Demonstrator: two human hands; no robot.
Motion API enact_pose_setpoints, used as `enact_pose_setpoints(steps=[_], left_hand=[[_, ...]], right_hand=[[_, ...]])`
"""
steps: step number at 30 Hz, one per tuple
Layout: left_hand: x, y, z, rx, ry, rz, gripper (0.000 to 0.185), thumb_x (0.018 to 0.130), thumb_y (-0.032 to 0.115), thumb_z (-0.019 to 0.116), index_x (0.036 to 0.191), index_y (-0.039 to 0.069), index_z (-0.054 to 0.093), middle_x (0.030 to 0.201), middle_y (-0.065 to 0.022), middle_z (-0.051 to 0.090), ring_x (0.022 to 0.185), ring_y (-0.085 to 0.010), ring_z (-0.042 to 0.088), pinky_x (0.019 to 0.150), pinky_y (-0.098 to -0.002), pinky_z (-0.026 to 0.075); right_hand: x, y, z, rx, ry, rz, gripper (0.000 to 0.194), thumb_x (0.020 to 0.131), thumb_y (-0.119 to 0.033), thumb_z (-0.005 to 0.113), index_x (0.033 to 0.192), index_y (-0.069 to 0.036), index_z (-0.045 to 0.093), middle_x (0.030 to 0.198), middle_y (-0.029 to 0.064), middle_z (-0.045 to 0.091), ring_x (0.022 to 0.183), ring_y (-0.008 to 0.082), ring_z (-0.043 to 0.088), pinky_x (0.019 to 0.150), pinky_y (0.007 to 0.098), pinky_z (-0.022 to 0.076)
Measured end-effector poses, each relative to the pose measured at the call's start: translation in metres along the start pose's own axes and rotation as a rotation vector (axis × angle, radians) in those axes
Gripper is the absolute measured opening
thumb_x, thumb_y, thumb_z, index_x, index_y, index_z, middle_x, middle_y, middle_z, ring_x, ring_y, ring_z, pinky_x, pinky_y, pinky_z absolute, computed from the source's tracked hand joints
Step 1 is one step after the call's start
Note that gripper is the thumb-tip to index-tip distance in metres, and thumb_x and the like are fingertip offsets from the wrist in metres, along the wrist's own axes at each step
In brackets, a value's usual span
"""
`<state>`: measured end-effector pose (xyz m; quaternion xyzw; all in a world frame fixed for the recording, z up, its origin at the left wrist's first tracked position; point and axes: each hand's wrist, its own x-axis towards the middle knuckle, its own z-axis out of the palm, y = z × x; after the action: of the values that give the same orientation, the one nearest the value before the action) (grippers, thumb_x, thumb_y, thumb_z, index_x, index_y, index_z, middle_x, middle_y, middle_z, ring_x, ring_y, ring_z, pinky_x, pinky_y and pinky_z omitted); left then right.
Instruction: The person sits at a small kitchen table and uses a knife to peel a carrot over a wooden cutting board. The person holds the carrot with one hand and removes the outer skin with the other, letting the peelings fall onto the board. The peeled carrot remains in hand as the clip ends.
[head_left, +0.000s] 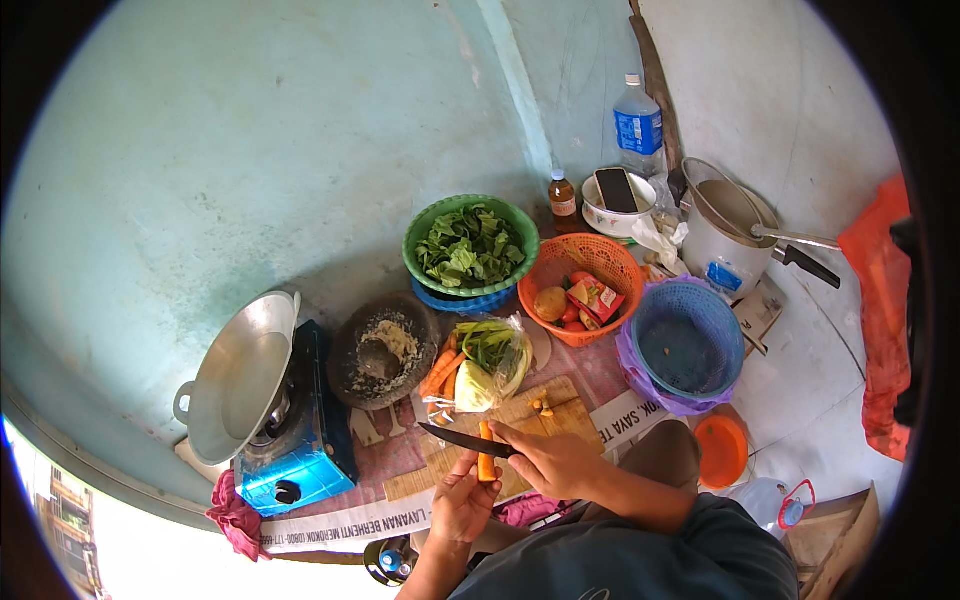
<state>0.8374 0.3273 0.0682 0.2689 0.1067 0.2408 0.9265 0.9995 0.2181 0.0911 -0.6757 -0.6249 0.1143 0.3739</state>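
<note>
My left hand (463, 501) grips the lower end of a peeled carrot (486, 459), held upright above a wooden cutting board (555, 420). A dark-bladed knife (461, 439) is in my right hand (555, 461), its blade lying across the carrot and pointing left. Small peelings (541, 403) rest on the board. Just beyond the board, a plastic bag holds cabbage (474, 386) and leafy greens (491, 341), with several whole carrots (444, 371) beside it.
A wok (244, 375) sits on a blue gas stove (300, 465) at left, near a stone mortar (345, 352). Behind are a green basket of leaves (412, 262) and an orange basket of vegetables (529, 292). A blue basket (686, 337), a pot (716, 259) and an orange bowl (721, 451) stand right.
</note>
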Motion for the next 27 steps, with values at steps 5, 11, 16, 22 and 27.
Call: enact_pose_setpoints(steps=[5, 11, 16, 22, 27], left_hand=[[-0.006, -0.008, 0.008, 0.094, 0.021, -0.077, 0.045, 0.092, 0.007, 0.045, 0.136, 0.003, 0.040, 0.129, -0.0153, 0.051, 0.095, -0.0234, 0.059, 0.082, -0.0329, 0.050], [0.000, 0.000, 0.004, 0.001, 0.026, 0.003, 0.042, 0.093, 0.004, 0.042, 0.135, 0.002, 0.043, 0.131, -0.0137, 0.050, 0.099, -0.0218, 0.057, 0.084, -0.0313, 0.047], [-0.001, -0.003, 0.002, 0.022, -0.067, -0.024, 0.040, 0.093, 0.003, 0.043, 0.133, 0.003, 0.045, 0.129, -0.0135, 0.051, 0.099, -0.0229, 0.058, 0.083, -0.0326, 0.047], [-0.006, -0.010, 0.010, 0.078, -0.040, -0.098, 0.045, 0.091, 0.005, 0.047, 0.136, 0.002, 0.041, 0.130, -0.0136, 0.050, 0.097, -0.0223, 0.059, 0.082, -0.0324, 0.048], [-0.003, 0.000, 0.012, 0.080, -0.007, -0.016, 0.045, 0.092, 0.003, 0.043, 0.137, 0.000, 0.040, 0.131, -0.0122, 0.049, 0.098, -0.0217, 0.058, 0.084, -0.0308, 0.046]], right_hand=[[0.015, 0.011, -0.001, 0.046, 0.098, 0.085, 0.051, 0.093, -0.028, 0.047, 0.140, -0.012, 0.034, 0.095, 0.0175, 0.064, 0.070, 0.0373, 0.063, 0.058, 0.0457, 0.0488], [0.005, 0.002, -0.004, 0.127, -0.002, 0.089, 0.051, 0.094, -0.027, 0.047, 0.141, -0.012, 0.034, 0.090, 0.0167, 0.066, 0.066, 0.0370, 0.062, 0.056, 0.0451, 0.0482], [0.001, -0.003, 0.000, 0.098, 0.071, 0.028, 0.048, 0.094, -0.027, 0.047, 0.138, -0.011, 0.036, 0.087, 0.0164, 0.065, 0.062, 0.0353, 0.062, 0.053, 0.0444, 0.0471], [0.014, 0.005, -0.007, 0.142, 0.104, 0.092, 0.034, 0.095, -0.028, 0.042, 0.122, -0.009, 0.045, 0.082, 0.0186, 0.064, 0.067, 0.0385, 0.061, 0.055, 0.0474, 0.0467], [0.007, -0.001, -0.010, 0.210, -0.033, 0.125, 0.038, 0.096, -0.032, 0.040, 0.127, -0.011, 0.043, 0.071, 0.0185, 0.062, 0.063, 0.0394, 0.061, 0.054, 0.0495, 0.0448]])
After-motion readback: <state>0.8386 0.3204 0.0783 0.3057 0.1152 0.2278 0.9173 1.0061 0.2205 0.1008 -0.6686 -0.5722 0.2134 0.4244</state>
